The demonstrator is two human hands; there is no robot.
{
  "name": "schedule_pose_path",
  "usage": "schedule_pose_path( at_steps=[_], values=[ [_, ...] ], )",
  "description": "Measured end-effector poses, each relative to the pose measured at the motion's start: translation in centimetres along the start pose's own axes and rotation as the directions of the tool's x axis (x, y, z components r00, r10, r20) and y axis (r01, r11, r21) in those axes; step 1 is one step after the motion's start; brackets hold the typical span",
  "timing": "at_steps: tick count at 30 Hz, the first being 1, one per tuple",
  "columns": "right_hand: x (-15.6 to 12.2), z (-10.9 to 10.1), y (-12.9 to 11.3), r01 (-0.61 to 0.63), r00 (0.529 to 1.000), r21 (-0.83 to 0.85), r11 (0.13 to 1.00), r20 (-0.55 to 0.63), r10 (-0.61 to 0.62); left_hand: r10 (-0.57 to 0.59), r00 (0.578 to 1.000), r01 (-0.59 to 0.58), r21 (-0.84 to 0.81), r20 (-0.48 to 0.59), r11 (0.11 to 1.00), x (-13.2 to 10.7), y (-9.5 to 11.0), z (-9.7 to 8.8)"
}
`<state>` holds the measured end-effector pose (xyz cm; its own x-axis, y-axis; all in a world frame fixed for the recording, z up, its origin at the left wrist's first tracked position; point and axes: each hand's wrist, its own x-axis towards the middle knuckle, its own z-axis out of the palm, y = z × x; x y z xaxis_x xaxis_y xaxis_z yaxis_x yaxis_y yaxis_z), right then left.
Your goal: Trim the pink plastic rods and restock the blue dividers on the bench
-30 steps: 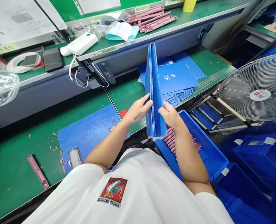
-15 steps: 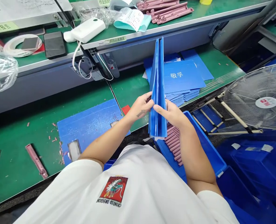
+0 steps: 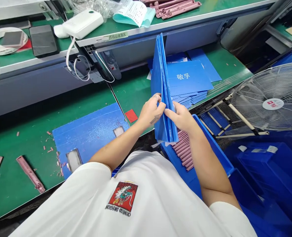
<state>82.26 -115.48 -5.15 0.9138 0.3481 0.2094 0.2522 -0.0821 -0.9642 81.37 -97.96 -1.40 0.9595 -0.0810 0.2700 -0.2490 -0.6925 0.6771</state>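
Observation:
Several blue plastic sheets (image 3: 158,72) stand on edge in front of me, held together as a thin bundle. My left hand (image 3: 151,110) is closed on their left side, fingers curled at the edges. On the opposite side, my right hand (image 3: 181,115) grips the bundle with its thumb across the edges; its other fingers are partly hidden behind. Beyond the bundle lies a stack of similar blue sheets (image 3: 190,77), the top one with white lettering. Below my right hand, pink bar-shaped parts (image 3: 184,153) lie in rows in a blue bin (image 3: 215,149).
On the green bench (image 3: 91,102) at left lie a blue mat (image 3: 91,131), pink parts (image 3: 31,173) and pink scraps. A red square (image 3: 131,116) lies near the bench seam. The shelf above holds a white device (image 3: 83,23) and a phone (image 3: 44,40). A large fan (image 3: 271,102) stands at right.
The gap between the held sheets has narrowed, and the bundle has tilted a little. Both hands stay on it. The whole view has shifted slightly.

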Motion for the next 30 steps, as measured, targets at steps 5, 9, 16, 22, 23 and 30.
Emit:
schedule_pose_path(
  at_steps=[5, 9, 16, 22, 23, 30],
  values=[
    [-0.1, 0.8, 1.1, 0.004, 0.999, 0.234, 0.972, 0.032, -0.012, -0.010, 1.000, 0.010, -0.002, -0.020, 1.000, 0.6, -1.2, -1.9],
    [-0.4, 0.0, 3.5, -0.162, 0.986, 0.416, 0.895, 0.104, 0.130, -0.105, 0.992, 0.112, -0.092, 0.074, 0.990, 0.9, -2.0, -4.3],
    [-0.5, 0.5, 7.3, -0.166, 0.986, 0.425, 0.890, 0.051, 0.160, -0.086, 0.996, 0.086, 0.009, -0.020, 0.996, 0.9, -2.5, -5.8],
    [-0.5, 2.4, 9.4, -0.157, 0.985, 0.510, 0.846, 0.024, 0.169, -0.066, 0.996, 0.068, 0.029, -0.065, 0.997, 0.9, -3.6, -6.4],
    [-0.5, 2.6, 9.6, -0.159, 0.985, 0.515, 0.842, 0.024, 0.171, -0.066, 0.996, 0.069, 0.035, -0.066, 0.997, 0.9, -3.6, -6.4],
    [0.0, 4.7, 10.3, -0.156, 0.982, 0.570, 0.807, 0.005, 0.187, -0.095, 0.994, 0.093, -0.035, -0.046, 0.995, 1.2, -4.1, -7.2]
  ],
)
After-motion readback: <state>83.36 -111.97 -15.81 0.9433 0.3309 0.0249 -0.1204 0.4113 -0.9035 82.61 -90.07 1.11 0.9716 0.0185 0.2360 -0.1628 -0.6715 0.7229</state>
